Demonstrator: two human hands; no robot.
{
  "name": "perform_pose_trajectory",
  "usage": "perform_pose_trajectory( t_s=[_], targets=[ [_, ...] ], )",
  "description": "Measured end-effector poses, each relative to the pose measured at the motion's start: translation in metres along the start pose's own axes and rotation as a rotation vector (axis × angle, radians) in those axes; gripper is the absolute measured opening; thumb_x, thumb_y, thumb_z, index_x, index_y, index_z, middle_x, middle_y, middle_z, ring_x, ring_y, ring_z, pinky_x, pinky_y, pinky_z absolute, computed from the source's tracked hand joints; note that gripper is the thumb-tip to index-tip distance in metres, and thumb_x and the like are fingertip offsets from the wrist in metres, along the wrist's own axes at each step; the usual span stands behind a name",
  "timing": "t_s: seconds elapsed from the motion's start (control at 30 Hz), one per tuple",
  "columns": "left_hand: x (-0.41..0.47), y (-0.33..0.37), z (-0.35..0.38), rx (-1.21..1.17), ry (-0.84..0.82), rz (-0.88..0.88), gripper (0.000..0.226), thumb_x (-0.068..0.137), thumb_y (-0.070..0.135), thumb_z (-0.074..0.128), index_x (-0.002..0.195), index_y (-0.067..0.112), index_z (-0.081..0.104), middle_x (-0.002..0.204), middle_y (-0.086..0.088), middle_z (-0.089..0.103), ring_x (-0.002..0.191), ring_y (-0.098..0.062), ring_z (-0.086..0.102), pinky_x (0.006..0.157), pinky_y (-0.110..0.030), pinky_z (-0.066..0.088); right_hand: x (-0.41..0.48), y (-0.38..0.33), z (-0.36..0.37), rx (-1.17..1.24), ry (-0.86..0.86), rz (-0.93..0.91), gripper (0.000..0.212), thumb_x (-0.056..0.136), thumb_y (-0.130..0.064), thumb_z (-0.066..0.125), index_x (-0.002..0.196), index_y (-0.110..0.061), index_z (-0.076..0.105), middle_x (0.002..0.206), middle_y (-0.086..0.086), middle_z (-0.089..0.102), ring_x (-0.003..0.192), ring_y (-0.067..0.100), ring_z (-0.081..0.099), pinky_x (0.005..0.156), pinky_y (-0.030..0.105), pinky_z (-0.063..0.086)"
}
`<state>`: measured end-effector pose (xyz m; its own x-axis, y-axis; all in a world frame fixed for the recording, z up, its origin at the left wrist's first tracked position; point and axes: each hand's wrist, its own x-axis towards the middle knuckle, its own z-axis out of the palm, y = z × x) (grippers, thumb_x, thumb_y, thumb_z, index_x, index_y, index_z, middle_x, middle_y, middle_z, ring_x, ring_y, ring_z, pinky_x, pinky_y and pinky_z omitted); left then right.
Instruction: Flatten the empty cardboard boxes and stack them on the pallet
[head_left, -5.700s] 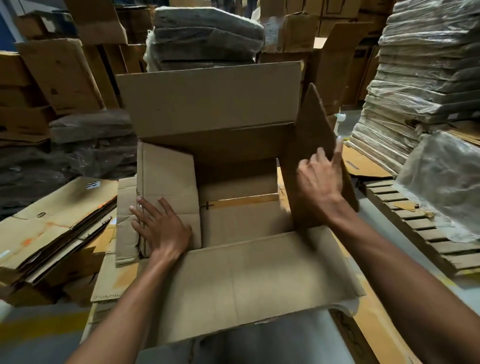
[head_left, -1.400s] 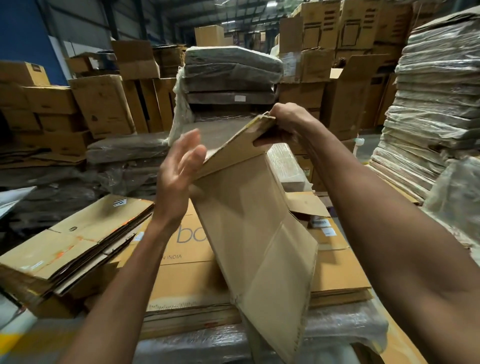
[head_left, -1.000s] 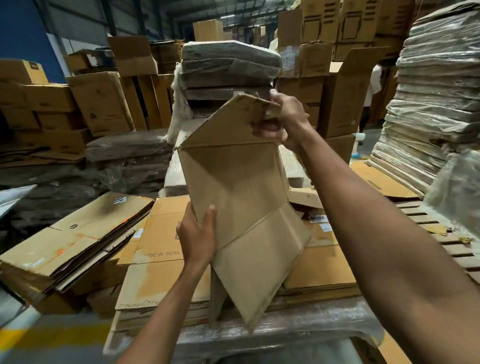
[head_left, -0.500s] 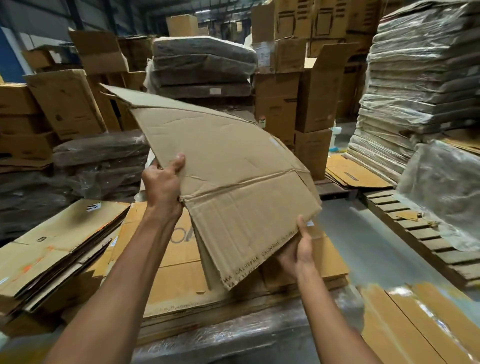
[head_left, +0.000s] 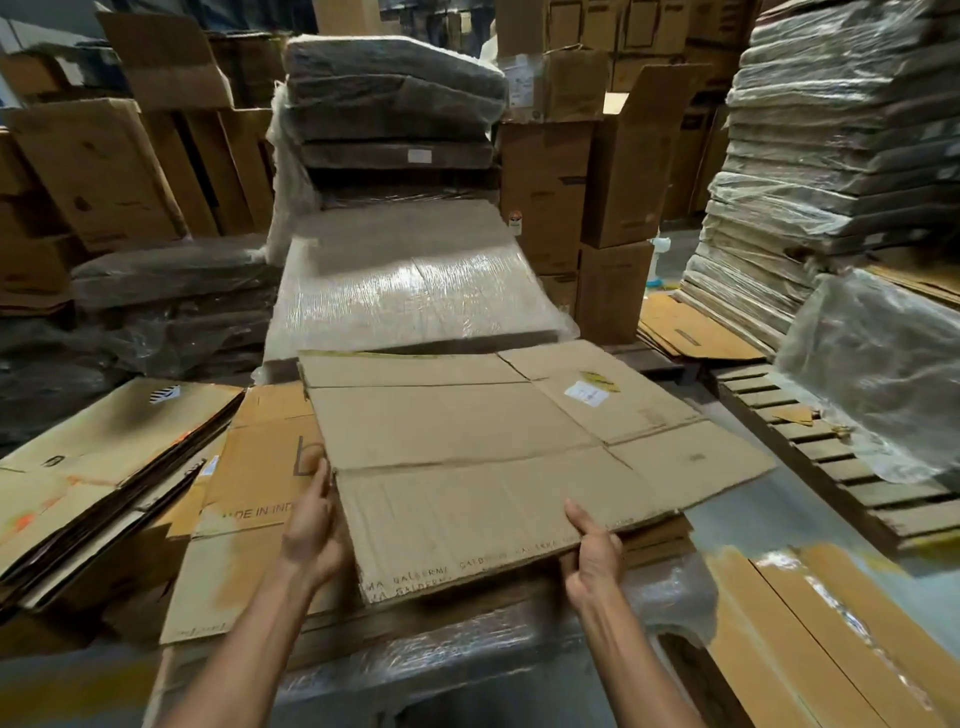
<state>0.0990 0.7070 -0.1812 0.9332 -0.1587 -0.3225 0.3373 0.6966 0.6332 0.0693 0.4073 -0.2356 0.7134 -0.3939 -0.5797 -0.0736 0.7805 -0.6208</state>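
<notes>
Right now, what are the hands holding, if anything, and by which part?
The flattened cardboard box: left hand holds its left edge, right hand pinches its near edge, thumb on top.

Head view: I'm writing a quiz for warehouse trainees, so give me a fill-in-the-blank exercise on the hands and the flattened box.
1. The left hand holds the flattened box at its ____ edge.
2. The right hand pinches the near edge, with its ____ on top.
3. The white label is on the box's far ____ panel.
Missing words: left; thumb; right.
</notes>
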Motion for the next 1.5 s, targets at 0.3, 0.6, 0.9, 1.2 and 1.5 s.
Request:
perform_pose_trajectory(
  t_s=[0.3,0.6,0.9,1.2,1.5],
  targets=[
    [-0.039,-0.111,-0.002,-0.133,-0.073,-0.135,0.051,0.041,-0.005,0.099,0.084,-0.011,0.073,0.095,-0.023,0.073,0.096,-0.034,0.073,0.086,-0.054,0.06,-0.013,0.047,0.048,-0.026,-0.087,0.013,0.05,0.08,0.006,0.078,0.122,0.007,0.051,0.105,0.018,0.067,0.084,0.027,0.069,0.056,0.036,0.062],
    [0.002,-0.037,-0.029,-0.055,0.354,0.16,0.011,0.096,0.004,0.061,0.086,0.008,0.062,0.096,-0.012,0.061,0.092,-0.027,0.059,0.057,-0.036,0.062,-0.017,0.062,0.069,-0.066,-0.225,0.133,0.047,0.096,-0.029,0.069,0.135,-0.009,0.053,0.13,0.016,0.058,0.116,0.041,0.056,0.073,0.05,0.058],
    [-0.026,-0.024,-0.122,-0.123,0.496,0.128,0.013,0.099,0.007,0.059,0.087,0.014,0.061,0.088,-0.006,0.069,0.074,-0.023,0.07,0.054,-0.035,0.061,0.026,0.074,0.002,-0.22,0.022,0.008,0.056,0.097,-0.001,0.063,0.144,-0.008,0.031,0.146,0.027,0.046,0.13,0.046,0.052,0.073,0.05,0.061],
    [-0.003,-0.041,-0.114,-0.093,0.601,-0.027,0.009,0.098,0.007,0.063,0.09,0.008,0.06,0.101,-0.009,0.06,0.113,-0.032,0.051,0.087,-0.04,0.057,0.049,0.043,0.019,-0.412,-0.015,0.138,0.01,0.103,-0.002,0.054,0.11,0.005,0.055,0.133,0.023,0.052,0.118,0.039,0.055,0.081,0.056,0.061],
    [0.004,-0.125,-0.068,0.317,0.501,-0.306,0.022,0.105,0.034,0.05,0.099,0.018,0.064,0.088,-0.001,0.076,0.08,-0.015,0.065,0.046,-0.018,0.053,0.035,0.02,-0.047,-0.657,-0.028,0.107,0.015,0.1,-0.005,0.052,0.1,-0.005,0.067,0.098,0.018,0.074,0.065,0.022,0.062,0.058,0.031,0.051]
  ],
)
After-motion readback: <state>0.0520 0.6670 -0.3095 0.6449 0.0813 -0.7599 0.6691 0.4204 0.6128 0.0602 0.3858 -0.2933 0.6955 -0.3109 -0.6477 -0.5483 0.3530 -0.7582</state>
